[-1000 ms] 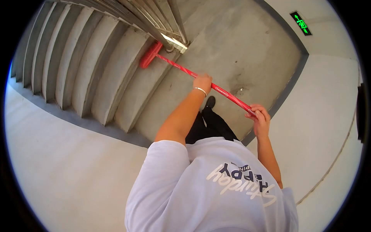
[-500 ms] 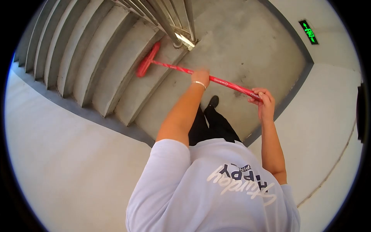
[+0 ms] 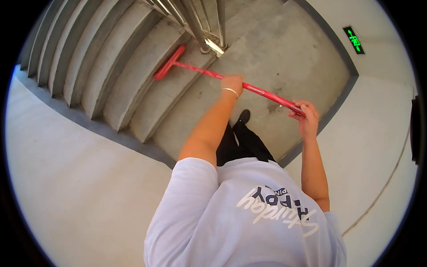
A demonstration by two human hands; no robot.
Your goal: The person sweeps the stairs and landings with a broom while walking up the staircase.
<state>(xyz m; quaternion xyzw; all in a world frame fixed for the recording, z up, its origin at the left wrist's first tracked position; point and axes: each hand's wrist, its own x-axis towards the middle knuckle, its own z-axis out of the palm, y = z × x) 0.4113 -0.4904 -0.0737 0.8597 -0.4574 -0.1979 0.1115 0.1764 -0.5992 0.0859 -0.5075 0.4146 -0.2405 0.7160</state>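
Observation:
A red broom [image 3: 262,92] slants across the view, its handle running from upper left to lower right. Its broom head [image 3: 169,63] is on a grey step [image 3: 171,86] near the foot of the stairs, slightly blurred. Partway along the handle, my left hand [image 3: 232,84] is closed around it, with a light band at the wrist. My right hand [image 3: 307,119] grips the handle close to its far end, fingers curled over it. The bristles are hidden from this angle.
Curved concrete stairs [image 3: 98,58] fan out at the left. A metal railing [image 3: 191,22] stands at the inner edge of the stairs. A dark shoe [image 3: 244,116] rests on the landing floor [image 3: 293,53]. On the right wall hangs a green exit sign [image 3: 354,41].
The broom head has shifted slightly up and left along the step. My right hand and the handle's end have moved slightly down and to the right. My left hand is nearly where it was.

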